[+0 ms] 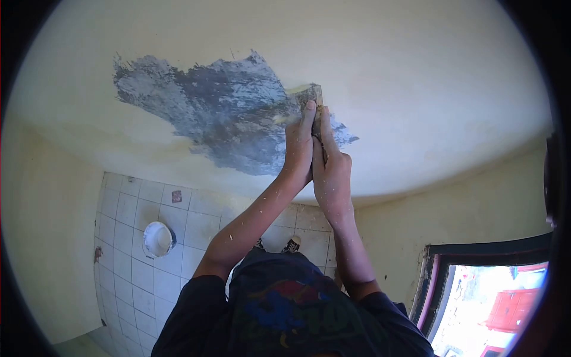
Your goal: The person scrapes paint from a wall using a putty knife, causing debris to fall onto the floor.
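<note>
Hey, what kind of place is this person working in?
Likely a small tiled room, perhaps a bathroom, being stripped of paint. White tiles cover one surface, a grey scraped patch breaks the cream paint, and the left hand and right hand press a scraper against it.

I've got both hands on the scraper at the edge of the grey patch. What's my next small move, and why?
Probably a short push onward into the cream paint: left hand and right hand press the scraper at the grey patch's right edge, where paint begins.
</note>
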Demonstrator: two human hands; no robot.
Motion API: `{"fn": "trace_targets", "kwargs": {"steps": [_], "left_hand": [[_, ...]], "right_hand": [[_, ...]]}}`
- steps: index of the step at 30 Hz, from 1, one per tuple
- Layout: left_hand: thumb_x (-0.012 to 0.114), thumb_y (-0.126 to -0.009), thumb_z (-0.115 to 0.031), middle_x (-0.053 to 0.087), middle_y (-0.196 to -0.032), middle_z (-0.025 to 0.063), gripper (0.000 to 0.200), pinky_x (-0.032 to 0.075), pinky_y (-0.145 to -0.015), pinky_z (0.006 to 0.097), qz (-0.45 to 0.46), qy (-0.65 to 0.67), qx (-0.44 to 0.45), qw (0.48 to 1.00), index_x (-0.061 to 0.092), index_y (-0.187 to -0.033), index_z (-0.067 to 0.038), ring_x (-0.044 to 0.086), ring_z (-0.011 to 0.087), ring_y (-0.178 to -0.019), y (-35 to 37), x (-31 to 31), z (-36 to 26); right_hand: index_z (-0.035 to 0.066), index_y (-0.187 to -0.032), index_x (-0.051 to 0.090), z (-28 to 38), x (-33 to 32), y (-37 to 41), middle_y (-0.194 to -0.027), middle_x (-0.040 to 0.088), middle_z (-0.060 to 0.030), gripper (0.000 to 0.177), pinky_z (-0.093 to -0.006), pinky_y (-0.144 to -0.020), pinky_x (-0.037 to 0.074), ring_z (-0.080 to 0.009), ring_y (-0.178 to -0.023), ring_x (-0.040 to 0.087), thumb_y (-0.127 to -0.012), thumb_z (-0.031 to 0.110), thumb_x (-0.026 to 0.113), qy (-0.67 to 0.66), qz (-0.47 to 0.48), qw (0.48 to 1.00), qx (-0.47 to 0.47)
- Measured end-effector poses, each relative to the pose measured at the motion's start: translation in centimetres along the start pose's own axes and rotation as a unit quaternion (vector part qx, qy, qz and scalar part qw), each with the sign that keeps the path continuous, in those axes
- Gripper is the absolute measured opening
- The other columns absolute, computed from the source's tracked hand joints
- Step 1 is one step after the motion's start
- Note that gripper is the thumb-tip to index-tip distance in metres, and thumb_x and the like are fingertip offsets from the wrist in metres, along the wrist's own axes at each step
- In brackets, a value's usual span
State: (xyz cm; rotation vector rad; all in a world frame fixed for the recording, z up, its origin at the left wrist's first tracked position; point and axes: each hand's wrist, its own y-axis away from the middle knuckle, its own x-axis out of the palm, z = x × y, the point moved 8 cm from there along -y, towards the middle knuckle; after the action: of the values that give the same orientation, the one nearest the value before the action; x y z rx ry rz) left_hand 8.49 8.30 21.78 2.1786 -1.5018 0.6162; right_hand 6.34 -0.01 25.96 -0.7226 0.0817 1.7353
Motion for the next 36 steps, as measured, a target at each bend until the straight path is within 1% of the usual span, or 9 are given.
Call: {"fn": "trace_targets", "kwargs": {"steps": [15,22,24,27,28,30,32,33,36], "left_hand": [[0.049,-0.093,-0.057,0.055,-0.08,0.0063,0.05,0.05,-0.056,0.0306,-0.022,0.005,0.054,0.998,0.054,-0.096,-0.007,0.056,0.0149,-0.063,-0.3,-2.2,-3.4],[0.045,-0.095,-0.055,0.063,-0.104,0.0034,0.046,0.045,-0.09,0.0412,0.101,0.057,-0.265,0.957,0.057,-0.111,-0.013,0.059,0.0192,-0.097,0.8,-18.3,17.7],[0.045,-0.096,-0.052,0.062,-0.118,0.0061,0.047,0.038,-0.101,0.0484,0.207,-0.401,-0.27,0.851,0.055,-0.119,-0.012,0.055,0.024,-0.113,-0.4,-30.9,25.1],[0.053,-0.091,-0.041,0.05,-0.14,0.0082,0.047,0.024,-0.109,0.0606,0.123,-0.909,-0.242,0.317,0.057,-0.13,-0.014,0.047,0.0279,-0.128,3.1,-48.2,25.7],[0.055,-0.091,-0.033,0.049,-0.141,0.0064,0.037,0.02,-0.107,0.0662,0.125,-0.774,-0.439,0.439,0.063,-0.123,-0.017,0.045,0.0262,-0.13,3.3,-56.8,28.0],[0.055,-0.09,-0.027,0.052,-0.137,0.0082,0.03,0.024,-0.105,0.0671,-0.069,-0.898,-0.308,0.308,0.067,-0.115,-0.017,0.048,0.0292,-0.126,4.0,-57.4,21.4],[0.057,-0.084,-0.029,0.066,-0.109,0.0123,0.025,0.033,-0.092,0.0704,-0.022,-0.935,-0.04,0.352,0.073,-0.094,-0.012,0.058,0.0265,-0.109,3.6,-52.6,16.5],[0.055,-0.085,-0.031,0.062,-0.118,0.0117,0.028,0.03,-0.091,0.0734,-0.098,-0.874,-0.154,0.45,0.07,-0.1,-0.013,0.052,0.0272,-0.119,1.5,-59.1,18.8],[0.055,-0.084,-0.029,0.058,-0.12,0.0116,0.029,0.025,-0.096,0.077,-0.084,-0.898,-0.167,0.398,0.063,-0.11,-0.019,0.049,0.0344,-0.123,0.8,-49.5,10.8]], "right_hand": [[0.013,-0.147,0.03,3.1,1.3,-1.3,-0.086,0.061,-0.0304,0.057,-0.0469,-0.072,0.048,-0.0467,-0.079,0.062,-0.094,0.006,0.048,-0.067,0.04,0.992,-0.097],[0.013,-0.147,0.029,-14.1,9.5,6.0,-0.08,0.06,-0.0306,0.06,-0.0531,-0.068,0.047,-0.0472,-0.075,0.06,-0.091,0.008,0.05,-0.02,0.222,0.975,-0.012],[0.013,-0.146,0.03,-17.7,9.9,7.0,-0.075,0.06,-0.0296,0.06,-0.0537,-0.067,0.046,-0.0467,-0.073,0.06,-0.09,0.009,0.051,0.02,0.257,0.966,0.003],[0.013,-0.145,0.033,-19.3,8.9,7.7,-0.073,0.06,-0.0277,0.059,-0.0523,-0.065,0.045,-0.0455,-0.071,0.059,-0.09,0.01,0.053,0.044,0.281,0.957,0.063],[0.013,-0.145,0.033,-18.8,8.3,7.1,-0.073,0.06,-0.0277,0.059,-0.0523,-0.065,0.045,-0.0455,-0.071,0.059,-0.09,0.01,0.053,0.045,0.282,0.956,0.061],[0.013,-0.145,0.034,-17.5,6.8,6.6,-0.078,0.061,-0.0279,0.057,-0.0469,-0.068,0.047,-0.0453,-0.076,0.059,-0.092,0.01,0.053,0.02,0.232,0.972,0.019],[0.013,-0.145,0.035,-16.7,6.4,6.2,-0.075,0.059,-0.0259,0.055,-0.0389,-0.069,0.048,-0.0399,-0.069,0.06,-0.093,0.01,0.053,0.021,0.232,0.972,0.026],[0.014,-0.146,0.034,-16.0,6.1,5.8,-0.071,0.057,-0.0224,0.055,-0.036,-0.067,0.048,-0.0329,-0.064,0.058,-0.094,0.009,0.053,0.008,0.239,0.97,0.054],[0.015,-0.147,0.033,-14.1,6.5,5.9,-0.064,0.051,-0.0142,0.055,-0.0309,-0.063,0.046,-0.02,-0.058,0.051,-0.095,0.009,0.051,-0.033,0.241,0.967,0.077]]}}
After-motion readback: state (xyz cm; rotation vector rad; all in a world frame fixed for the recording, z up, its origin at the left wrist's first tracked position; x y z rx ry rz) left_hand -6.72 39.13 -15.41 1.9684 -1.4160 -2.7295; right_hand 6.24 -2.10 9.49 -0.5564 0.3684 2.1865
